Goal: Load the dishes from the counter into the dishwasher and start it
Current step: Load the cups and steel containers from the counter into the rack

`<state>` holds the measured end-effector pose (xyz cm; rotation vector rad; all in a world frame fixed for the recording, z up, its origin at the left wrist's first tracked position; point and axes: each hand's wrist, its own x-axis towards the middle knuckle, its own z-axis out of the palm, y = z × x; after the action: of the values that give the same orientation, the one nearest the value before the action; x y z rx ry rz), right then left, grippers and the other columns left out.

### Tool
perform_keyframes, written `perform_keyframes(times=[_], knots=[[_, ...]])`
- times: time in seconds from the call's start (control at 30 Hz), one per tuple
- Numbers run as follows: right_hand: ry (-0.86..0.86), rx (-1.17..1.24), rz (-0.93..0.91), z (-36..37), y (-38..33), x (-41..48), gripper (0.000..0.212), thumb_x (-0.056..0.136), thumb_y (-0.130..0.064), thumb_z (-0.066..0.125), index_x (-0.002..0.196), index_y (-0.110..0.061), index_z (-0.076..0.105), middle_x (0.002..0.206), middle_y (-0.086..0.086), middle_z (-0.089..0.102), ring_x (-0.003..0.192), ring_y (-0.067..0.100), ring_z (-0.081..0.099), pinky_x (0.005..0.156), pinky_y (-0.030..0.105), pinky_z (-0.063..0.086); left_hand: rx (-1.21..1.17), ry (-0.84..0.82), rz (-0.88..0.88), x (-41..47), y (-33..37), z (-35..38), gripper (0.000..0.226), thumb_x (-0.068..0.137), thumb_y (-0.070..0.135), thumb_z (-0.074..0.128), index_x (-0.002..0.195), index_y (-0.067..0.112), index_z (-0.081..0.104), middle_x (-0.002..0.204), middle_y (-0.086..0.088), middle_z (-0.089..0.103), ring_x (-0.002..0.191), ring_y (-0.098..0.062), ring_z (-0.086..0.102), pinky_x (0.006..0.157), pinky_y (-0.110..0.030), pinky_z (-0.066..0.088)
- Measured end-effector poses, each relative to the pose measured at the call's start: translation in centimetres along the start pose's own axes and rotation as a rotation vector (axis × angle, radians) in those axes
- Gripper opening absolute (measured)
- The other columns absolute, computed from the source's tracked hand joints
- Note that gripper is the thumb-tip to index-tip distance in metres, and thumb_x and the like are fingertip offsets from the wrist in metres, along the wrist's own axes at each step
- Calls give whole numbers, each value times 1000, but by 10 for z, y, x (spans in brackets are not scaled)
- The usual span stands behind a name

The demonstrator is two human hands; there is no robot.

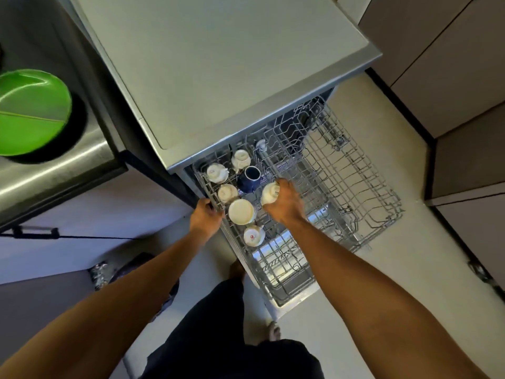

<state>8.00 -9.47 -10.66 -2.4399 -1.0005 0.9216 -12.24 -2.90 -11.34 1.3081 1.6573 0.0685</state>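
Observation:
The dishwasher [235, 77] stands open with its upper rack [363, 187] pulled out over the lowered door. Several white cups, among them a large one [241, 212] and a small one with a red mark [252, 236], sit upside down along the rack's left side beside a dark blue mug [250, 179]. My right hand [284, 205] grips a white cup [269, 194] inside the rack, right of the blue mug. My left hand [206, 214] grips the rack's left edge. A green plate [30, 113] lies on the counter at far left.
The lower rack [284, 266] shows beneath, on the open door. The steel counter [54, 165] runs along the left, with cabinets [451, 64] at right. My legs and feet stand on the pale floor [328, 337] just in front of the door.

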Motion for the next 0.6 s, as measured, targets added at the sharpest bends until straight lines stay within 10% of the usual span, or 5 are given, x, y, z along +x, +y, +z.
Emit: perform_keyframes(times=[0.17, 0.6], knots=[[-21, 21, -16, 28, 11, 36, 90, 66, -25, 90, 143, -22, 43, 137, 5, 55, 118, 32, 59, 94, 40, 53, -174, 133, 19, 31, -17, 23, 47, 89, 21, 70, 127, 7, 47, 99, -21, 66, 96, -35, 64, 80, -37, 48], [-89, -20, -50, 78, 39, 73, 88, 65, -16, 88, 140, -24, 41, 134, 5, 51, 113, 32, 61, 88, 48, 56, -254, 297, 121, 51, -34, 54, 25, 89, 23, 69, 96, 15, 46, 73, 7, 51, 71, -17, 52, 66, -30, 41]])
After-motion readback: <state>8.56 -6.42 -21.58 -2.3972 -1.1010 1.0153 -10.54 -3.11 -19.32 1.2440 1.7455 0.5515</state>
